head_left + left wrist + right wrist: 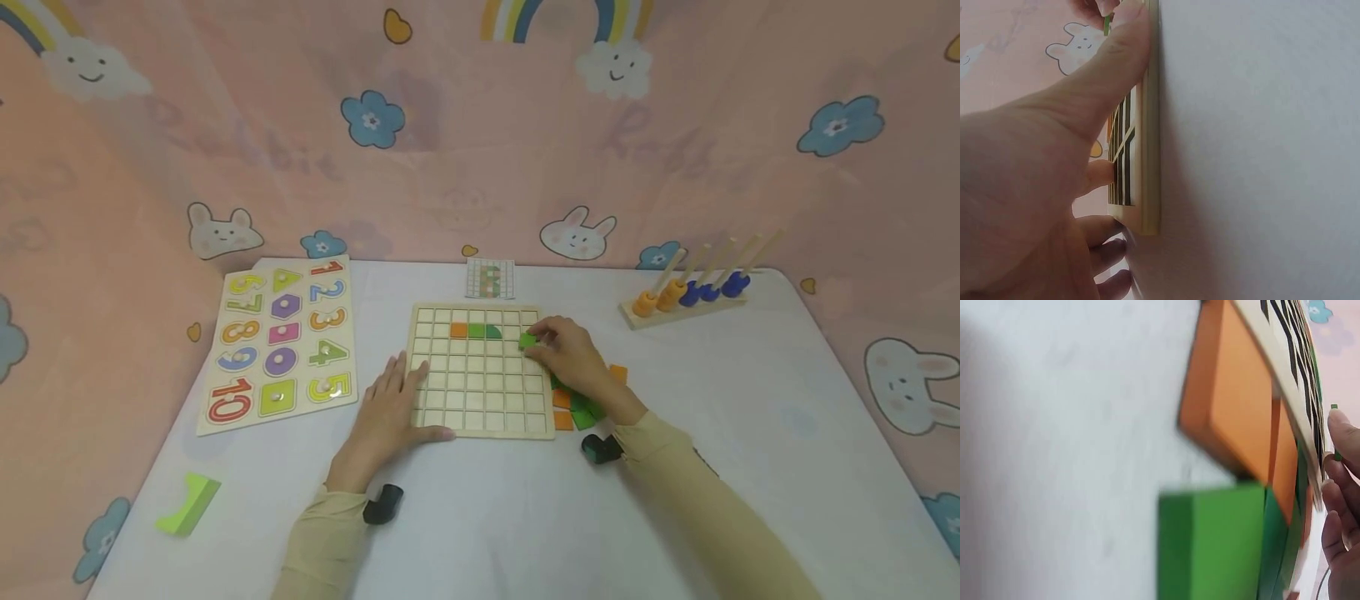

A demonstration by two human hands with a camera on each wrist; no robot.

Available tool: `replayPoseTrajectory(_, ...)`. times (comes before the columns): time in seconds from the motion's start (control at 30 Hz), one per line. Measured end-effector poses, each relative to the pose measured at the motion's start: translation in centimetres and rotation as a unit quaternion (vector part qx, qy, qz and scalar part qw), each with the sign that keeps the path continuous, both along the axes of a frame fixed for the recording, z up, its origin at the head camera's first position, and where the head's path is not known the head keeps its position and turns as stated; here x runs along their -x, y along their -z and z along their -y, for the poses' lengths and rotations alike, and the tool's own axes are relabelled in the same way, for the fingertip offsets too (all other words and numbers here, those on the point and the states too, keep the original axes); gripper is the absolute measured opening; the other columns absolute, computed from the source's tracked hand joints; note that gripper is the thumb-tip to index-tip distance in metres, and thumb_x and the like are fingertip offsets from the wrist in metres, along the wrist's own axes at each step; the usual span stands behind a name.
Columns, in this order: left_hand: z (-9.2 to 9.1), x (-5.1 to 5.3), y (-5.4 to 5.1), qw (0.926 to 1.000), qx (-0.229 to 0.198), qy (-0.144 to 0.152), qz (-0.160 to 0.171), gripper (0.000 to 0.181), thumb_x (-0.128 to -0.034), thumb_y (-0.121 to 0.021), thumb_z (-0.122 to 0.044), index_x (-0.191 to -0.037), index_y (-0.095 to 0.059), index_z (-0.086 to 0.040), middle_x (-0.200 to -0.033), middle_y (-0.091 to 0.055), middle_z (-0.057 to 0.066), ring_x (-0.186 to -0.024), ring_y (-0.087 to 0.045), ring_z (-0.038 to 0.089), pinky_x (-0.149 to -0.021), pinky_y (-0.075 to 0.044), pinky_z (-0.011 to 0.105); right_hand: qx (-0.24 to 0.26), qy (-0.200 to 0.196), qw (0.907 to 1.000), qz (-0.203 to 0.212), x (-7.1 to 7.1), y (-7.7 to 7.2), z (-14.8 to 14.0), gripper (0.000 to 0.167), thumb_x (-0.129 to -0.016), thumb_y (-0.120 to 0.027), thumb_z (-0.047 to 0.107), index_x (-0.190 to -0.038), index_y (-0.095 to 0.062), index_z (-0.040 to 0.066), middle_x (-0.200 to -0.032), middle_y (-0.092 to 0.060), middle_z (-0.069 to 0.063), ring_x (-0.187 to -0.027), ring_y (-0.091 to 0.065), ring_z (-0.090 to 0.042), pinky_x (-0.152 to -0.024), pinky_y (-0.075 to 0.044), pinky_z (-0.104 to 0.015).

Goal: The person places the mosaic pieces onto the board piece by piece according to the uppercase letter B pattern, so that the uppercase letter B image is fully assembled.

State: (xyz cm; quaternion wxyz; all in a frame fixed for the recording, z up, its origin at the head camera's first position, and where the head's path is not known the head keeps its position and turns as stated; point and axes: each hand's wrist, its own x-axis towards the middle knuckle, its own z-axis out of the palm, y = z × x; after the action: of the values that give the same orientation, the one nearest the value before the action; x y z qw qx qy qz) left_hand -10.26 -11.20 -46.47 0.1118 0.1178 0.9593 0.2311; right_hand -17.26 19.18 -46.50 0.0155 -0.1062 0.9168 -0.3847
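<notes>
A wooden grid board (pixel 480 375) lies mid-table; its second row from the back holds an orange square (pixel 458 331), a green square (pixel 476 331) and a darker green piece with a rounded corner (pixel 492 332). The right hand (pixel 573 358) pinches a light green tile (pixel 528 341) between thumb and fingers over the board's right columns; the right wrist view shows this tile (pixel 1337 453) edge-on. With fingers spread, the left hand (pixel 390 408) rests on the board's left side, its thumb along the front edge. In the left wrist view, the left hand (pixel 1029 156) touches the board's frame (pixel 1150 156).
Loose orange and green tiles (pixel 562 421) lie right of the board, partly under the right forearm. Behind it is a small pattern card (pixel 491 278). A number puzzle (pixel 281 350) is at left, a bead stacker (pixel 686 302) back right, a light green block (pixel 189 504) front left.
</notes>
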Motion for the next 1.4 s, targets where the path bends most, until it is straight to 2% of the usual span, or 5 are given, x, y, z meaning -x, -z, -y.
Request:
replayPoseTrajectory(0.17, -0.1, 0.1, 0.1, 1.0, -0.003, -0.002, 0.005, 0.114, -0.0776, -0.091, -0.054, -0.166, -0.034, -0.008, -0.176, -0.013, 0.026, -0.165, -0.011, 0.044, -0.13, -0.024, 0.065, 0.018, -0.031, 0.9993, -0.015, 0.2, 0.2, 1.4, 0.027, -0.094, -0.081, 0.008, -0.118, -0.072, -0.003, -0.114, -0.071, -0.02, -0.107, -0.061, -0.035, -0.096, -0.049, -0.045)
replayPoseTrajectory(0.53, -0.1, 0.1, 0.1, 0.9999, -0.006, 0.001, 0.01, 0.113, -0.0789, -0.09, -0.055, -0.165, -0.034, -0.008, -0.177, -0.013, 0.026, -0.165, -0.01, 0.044, -0.13, -0.023, 0.065, 0.037, -0.055, 0.9977, -0.011, 1.0, 0.1, 4.5, 0.028, -0.091, -0.084, 0.01, -0.115, -0.076, -0.001, -0.114, -0.071, -0.016, -0.113, -0.062, -0.032, -0.104, -0.054, -0.048)
replayPoseTrajectory(0.77, -0.1, 0.2, -0.1, 1.0, -0.003, 0.005, 0.007, 0.112, -0.0797, -0.089, -0.056, -0.165, -0.034, -0.008, -0.176, -0.012, 0.027, -0.165, -0.011, 0.045, -0.13, -0.023, 0.065, 0.038, -0.073, 0.9966, -0.012, 1.4, 0.0, 6.5, 0.025, -0.094, -0.081, 0.011, -0.115, -0.074, -0.001, -0.097, -0.067, -0.01, -0.099, -0.056, -0.026, -0.093, -0.049, -0.039)
replayPoseTrajectory(1.0, -0.1, 0.2, -0.1, 1.0, -0.003, 0.004, 0.006, 0.112, -0.0792, -0.089, -0.057, -0.165, -0.035, -0.008, -0.176, -0.013, 0.026, -0.165, -0.011, 0.045, -0.13, -0.023, 0.065, 0.035, -0.077, 0.9964, 0.004, 1.3, -0.2, 7.7, 0.026, -0.097, -0.078, 0.012, -0.12, -0.072, 0.001, -0.097, -0.068, -0.008, -0.097, -0.054, -0.023, -0.089, -0.046, -0.034)
replayPoseTrajectory(1.4, 0.1, 0.1, -0.2, 1.0, -0.003, 0.004, 0.003, 0.112, -0.0795, -0.089, -0.056, -0.165, -0.035, -0.008, -0.176, -0.012, 0.027, -0.165, -0.011, 0.045, -0.129, -0.024, 0.066, 0.03, -0.081, 0.9962, 0.01, 1.0, -0.2, 8.6, 0.027, -0.097, -0.076, 0.007, -0.123, -0.071, 0.0, -0.103, -0.072, -0.011, -0.102, -0.058, -0.027, -0.096, -0.052, -0.043)
